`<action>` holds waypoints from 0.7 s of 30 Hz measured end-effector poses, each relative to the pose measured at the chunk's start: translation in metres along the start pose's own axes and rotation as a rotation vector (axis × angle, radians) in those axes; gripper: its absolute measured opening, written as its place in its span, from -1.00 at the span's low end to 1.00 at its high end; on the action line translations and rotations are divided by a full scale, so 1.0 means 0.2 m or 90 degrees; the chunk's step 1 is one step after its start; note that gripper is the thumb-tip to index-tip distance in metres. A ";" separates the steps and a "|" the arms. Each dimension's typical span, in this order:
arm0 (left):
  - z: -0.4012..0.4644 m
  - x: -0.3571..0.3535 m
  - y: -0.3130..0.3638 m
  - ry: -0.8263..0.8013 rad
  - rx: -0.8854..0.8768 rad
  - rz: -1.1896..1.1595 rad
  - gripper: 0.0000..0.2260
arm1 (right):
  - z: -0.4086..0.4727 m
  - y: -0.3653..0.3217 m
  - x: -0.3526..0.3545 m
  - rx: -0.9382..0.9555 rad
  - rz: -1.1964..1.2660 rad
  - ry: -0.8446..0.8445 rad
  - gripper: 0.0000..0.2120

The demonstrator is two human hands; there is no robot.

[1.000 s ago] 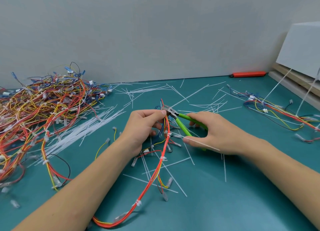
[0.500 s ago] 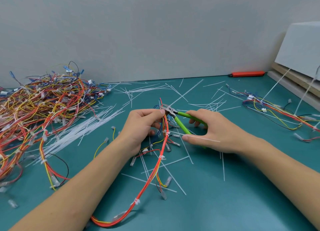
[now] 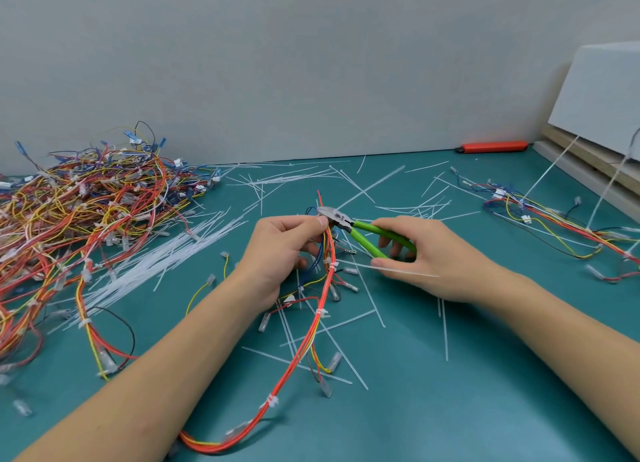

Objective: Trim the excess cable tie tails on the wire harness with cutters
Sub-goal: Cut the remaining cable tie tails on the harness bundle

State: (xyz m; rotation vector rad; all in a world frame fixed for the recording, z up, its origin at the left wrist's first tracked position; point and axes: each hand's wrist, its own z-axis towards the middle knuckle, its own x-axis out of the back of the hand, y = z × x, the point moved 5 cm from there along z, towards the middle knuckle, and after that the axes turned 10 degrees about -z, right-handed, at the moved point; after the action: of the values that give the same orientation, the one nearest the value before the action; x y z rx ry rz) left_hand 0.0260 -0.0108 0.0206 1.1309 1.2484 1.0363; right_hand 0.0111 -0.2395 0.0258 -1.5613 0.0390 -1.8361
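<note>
Pinching wire harness [image 3: 320, 309] at its far end, left hand [image 3: 284, 250]; right hand [image 3: 426, 257] clenched round cutters [image 3: 360, 234], handles w/ a cut tail; blade tip points left, just beside left fingertips; harness axis runs near-left.

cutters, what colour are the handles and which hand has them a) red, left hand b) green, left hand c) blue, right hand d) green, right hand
d: the cutters have bright green handles wrapped by the right hand, with the metal nose pointing at the wire bundle pinched by the left hand.
</note>
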 end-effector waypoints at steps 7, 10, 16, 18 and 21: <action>0.00 0.00 0.00 0.002 0.001 -0.007 -0.88 | -0.01 -0.03 -0.01 0.002 -0.028 0.010 -0.29; 0.00 0.00 0.00 -0.006 0.001 -0.006 -0.87 | -0.01 -0.02 0.00 -0.006 -0.030 0.008 -0.30; 0.01 0.01 0.00 -0.007 -0.003 -0.007 -0.87 | 0.00 -0.03 -0.01 0.003 0.026 -0.027 -0.61; 0.01 0.01 0.01 -0.013 -0.007 -0.006 -0.88 | 0.00 -0.01 0.01 0.008 0.019 -0.005 -0.66; 0.01 0.00 0.00 -0.020 -0.009 0.003 -0.88 | 0.00 0.00 0.02 -0.003 -0.024 0.014 -0.53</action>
State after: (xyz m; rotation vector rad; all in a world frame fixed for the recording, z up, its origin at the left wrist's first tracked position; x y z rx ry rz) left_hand 0.0271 -0.0118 0.0208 1.1360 1.2116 1.0258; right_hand 0.0114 -0.2418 0.0287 -1.5562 0.0240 -1.8838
